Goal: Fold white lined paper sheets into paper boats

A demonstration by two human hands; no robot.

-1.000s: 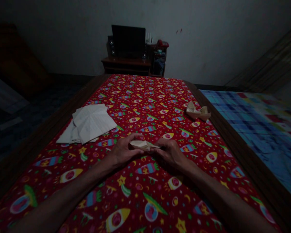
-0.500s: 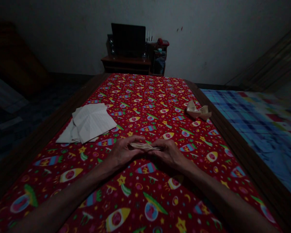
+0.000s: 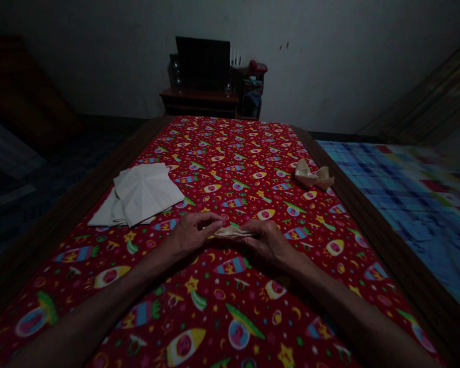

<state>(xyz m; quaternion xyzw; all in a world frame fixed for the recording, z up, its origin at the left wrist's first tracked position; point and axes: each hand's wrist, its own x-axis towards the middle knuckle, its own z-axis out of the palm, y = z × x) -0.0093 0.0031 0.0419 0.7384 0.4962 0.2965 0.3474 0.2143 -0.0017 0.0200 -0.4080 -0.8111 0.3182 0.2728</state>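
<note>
Clearly, the folded paper (image 3: 233, 232) was a slim, pale form, layered and creased, with a slightly wavy upper edge, and we saw it lying lengthwise between two bare hands. At its right end, the right hand (image 3: 270, 240) was closed, thumb and fingers pinching the layers. At its left end, the left hand (image 3: 189, 232) was half curled, a small gap showing between thumb and forefinger, the fingertips against the paper; we could not tell how firmly they gripped it.

Beneath the folded paper we saw a soft-looking red cloth (image 3: 222, 168), printed with rockets, stars and saucers. Beyond it to the left lay a loose stack of flat, whitish sheets (image 3: 149, 194), the top one scored with radiating creases. Beyond it to the right sat a beige paper shape (image 3: 313, 176) with peaked, upturned ends. Farther right of it ran a dark wooden border (image 3: 385, 245), then a blue plaid fabric (image 3: 371, 179). Well beyond it, we made out a flat black screen (image 3: 203, 61).
</note>
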